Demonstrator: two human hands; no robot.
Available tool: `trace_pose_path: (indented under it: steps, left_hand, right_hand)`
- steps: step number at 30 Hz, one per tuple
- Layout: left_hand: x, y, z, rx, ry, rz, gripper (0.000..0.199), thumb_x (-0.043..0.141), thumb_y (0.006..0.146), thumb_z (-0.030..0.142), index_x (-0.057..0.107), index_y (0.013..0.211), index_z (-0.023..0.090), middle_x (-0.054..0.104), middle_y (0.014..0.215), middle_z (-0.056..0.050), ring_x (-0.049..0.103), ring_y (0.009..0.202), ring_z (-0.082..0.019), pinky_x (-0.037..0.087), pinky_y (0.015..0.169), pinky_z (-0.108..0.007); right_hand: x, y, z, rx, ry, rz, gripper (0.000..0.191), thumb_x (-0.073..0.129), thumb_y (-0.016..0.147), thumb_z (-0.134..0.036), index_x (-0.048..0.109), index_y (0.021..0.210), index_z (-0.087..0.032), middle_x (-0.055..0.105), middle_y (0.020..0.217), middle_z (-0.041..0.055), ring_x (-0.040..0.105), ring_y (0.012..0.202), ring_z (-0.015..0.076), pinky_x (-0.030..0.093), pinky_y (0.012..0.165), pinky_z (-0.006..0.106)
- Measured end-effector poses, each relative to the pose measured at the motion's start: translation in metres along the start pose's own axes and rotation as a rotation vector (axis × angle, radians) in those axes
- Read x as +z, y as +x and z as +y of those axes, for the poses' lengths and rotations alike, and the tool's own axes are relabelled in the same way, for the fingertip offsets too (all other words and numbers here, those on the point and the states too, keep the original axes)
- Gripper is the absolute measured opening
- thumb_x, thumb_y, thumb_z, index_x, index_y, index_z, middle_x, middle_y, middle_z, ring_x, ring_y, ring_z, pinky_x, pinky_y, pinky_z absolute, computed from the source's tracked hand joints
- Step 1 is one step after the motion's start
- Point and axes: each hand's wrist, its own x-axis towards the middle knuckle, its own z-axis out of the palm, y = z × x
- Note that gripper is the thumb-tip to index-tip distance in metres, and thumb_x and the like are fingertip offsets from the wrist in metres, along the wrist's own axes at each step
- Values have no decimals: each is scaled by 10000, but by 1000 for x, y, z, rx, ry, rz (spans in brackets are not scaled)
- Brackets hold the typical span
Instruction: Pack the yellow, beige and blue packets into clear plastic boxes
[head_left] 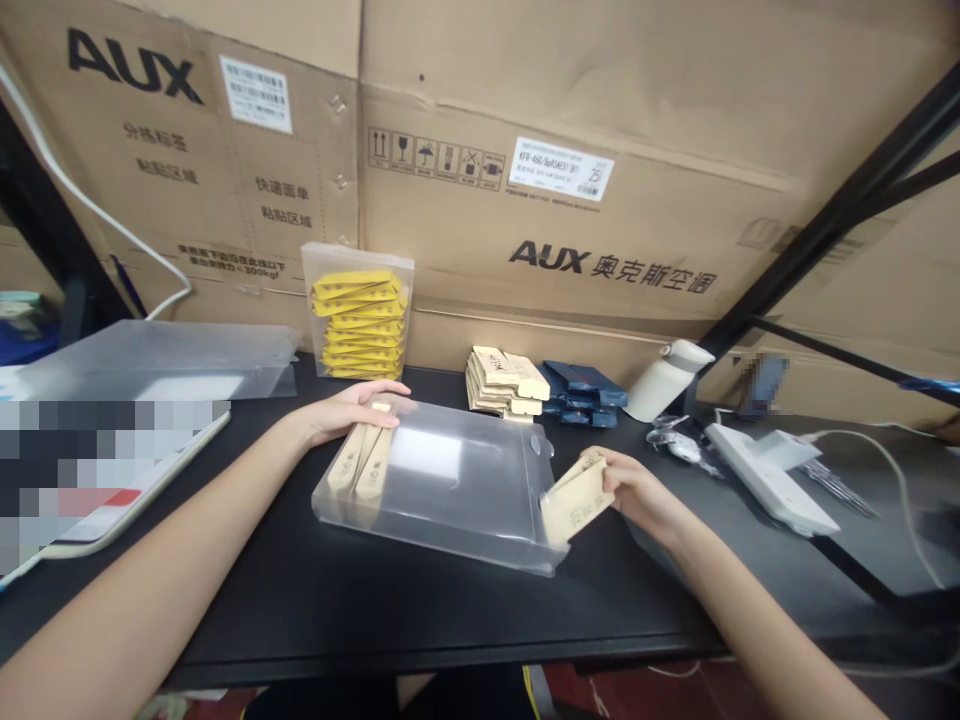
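Observation:
A clear plastic box (480,480) lies on its side on the black table, its right end open. Two tan paper packets (360,465) rest inside at its left end. My left hand (352,412) grips that far left corner of the box, thumb on top. My right hand (630,490) pinches a tan packet (581,505) at the box's open right end; whether its tip is inside the opening I cannot tell. Behind the box stand a stack of tan packets (502,383) and a pile of dark blue packets (581,392).
An upright clear box of yellow packets (360,320) leans near the large cartons (465,260). Clear plastic sheets (165,360) and a tablet (150,480) lie left. A white bottle (667,380), keys (682,445) and a power strip (772,480) are at right.

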Motion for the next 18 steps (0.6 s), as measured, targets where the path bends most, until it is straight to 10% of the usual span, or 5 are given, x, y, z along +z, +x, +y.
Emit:
trace_pose_path:
  steps: [5, 18]
  left_hand:
    - [0, -1, 2, 5, 42, 4, 624, 800, 648, 298, 557, 1221, 248, 643, 1192, -52, 649, 933, -210, 495, 805, -316]
    - [7, 1, 2, 19, 24, 32, 620, 825, 624, 297, 569, 1184, 225, 655, 1172, -55, 628, 1037, -237, 482, 902, -357]
  right_hand:
    - [4, 2, -1, -62, 89, 139, 279, 564, 537, -129, 634, 804, -174, 655, 744, 7, 597, 660, 150, 468, 613, 243]
    - [74, 8, -22, -358, -381, -554, 365, 672, 838, -305, 644, 1192, -219, 622, 1306, 75, 503, 1296, 249, 368, 1098, 462]
